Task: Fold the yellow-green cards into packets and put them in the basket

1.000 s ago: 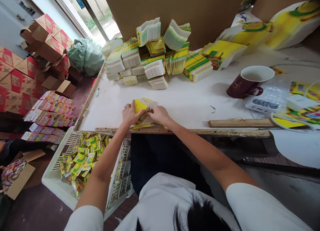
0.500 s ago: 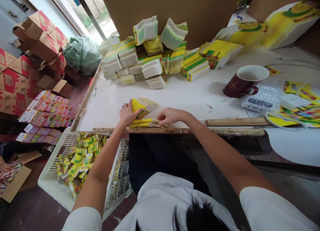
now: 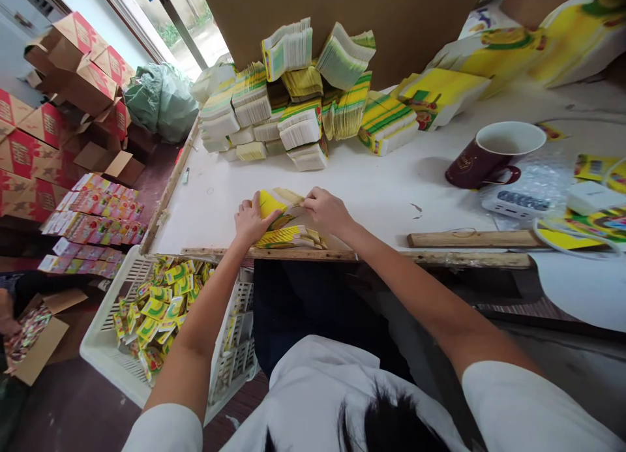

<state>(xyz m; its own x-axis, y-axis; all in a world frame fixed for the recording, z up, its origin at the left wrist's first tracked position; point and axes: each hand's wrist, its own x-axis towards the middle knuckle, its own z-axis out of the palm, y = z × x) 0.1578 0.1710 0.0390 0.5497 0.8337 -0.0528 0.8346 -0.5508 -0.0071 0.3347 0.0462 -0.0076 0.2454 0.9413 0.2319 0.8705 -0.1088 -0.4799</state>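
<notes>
Near the middle of the frame, the left hand [image 3: 249, 221] has its grip clamped on the yellow bundle [image 3: 268, 203] on the desk [image 3: 374, 204], presumably to steady it for the right hand [image 3: 327, 210] at its right end. The striped yellow pieces [image 3: 281, 235] lie just below, probably for easy reach. Fingers hide part of the bundle, and whether the right grip is closed on a sheet I cannot tell.

The left hand [image 3: 249, 222] partly covers a yellow packet bundle [image 3: 268, 204]. Yellow packaging [image 3: 580, 42] at upper right is blurred and cut off by the edge.
</notes>
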